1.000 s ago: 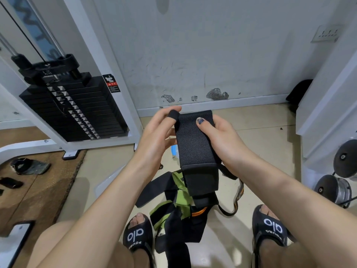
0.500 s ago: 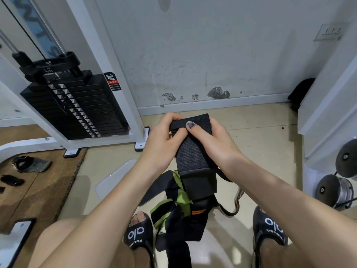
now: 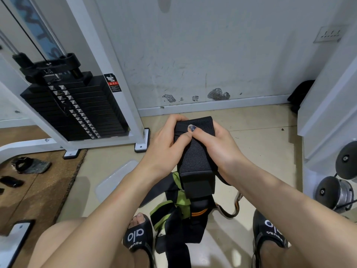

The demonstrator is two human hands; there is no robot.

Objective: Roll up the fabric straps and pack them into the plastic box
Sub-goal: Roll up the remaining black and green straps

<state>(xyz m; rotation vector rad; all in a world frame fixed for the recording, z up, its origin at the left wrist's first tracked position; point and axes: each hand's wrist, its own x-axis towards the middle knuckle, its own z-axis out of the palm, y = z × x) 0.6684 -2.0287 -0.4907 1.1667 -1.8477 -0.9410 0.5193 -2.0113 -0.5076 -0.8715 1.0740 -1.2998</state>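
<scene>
Clearly, both hands held one wide black fabric strap (image 3: 195, 151) in front of me, above the floor (image 3: 260, 151). My left hand (image 3: 164, 144) had its fingers curled over the upper left edge of the strap, where the end was folded over, and the thumb pressed on the front. My right hand (image 3: 214, 146) gripped the right side, its thumb with a dark blue nail lying across the folded end and touching the left thumb. So the fingers of both hands were clamped on the strap. The lower part of the strap hung down from my hands to a heap of other straps (image 3: 179, 213), black and green with some orange, which lay on the floor between my two black sandals (image 3: 138, 238). A clear plastic piece (image 3: 116, 180), maybe the box or its lid, lay on the floor under my left forearm; I could not tell which. At the left stood a weight stack (image 3: 77, 111) in a white frame.
</scene>
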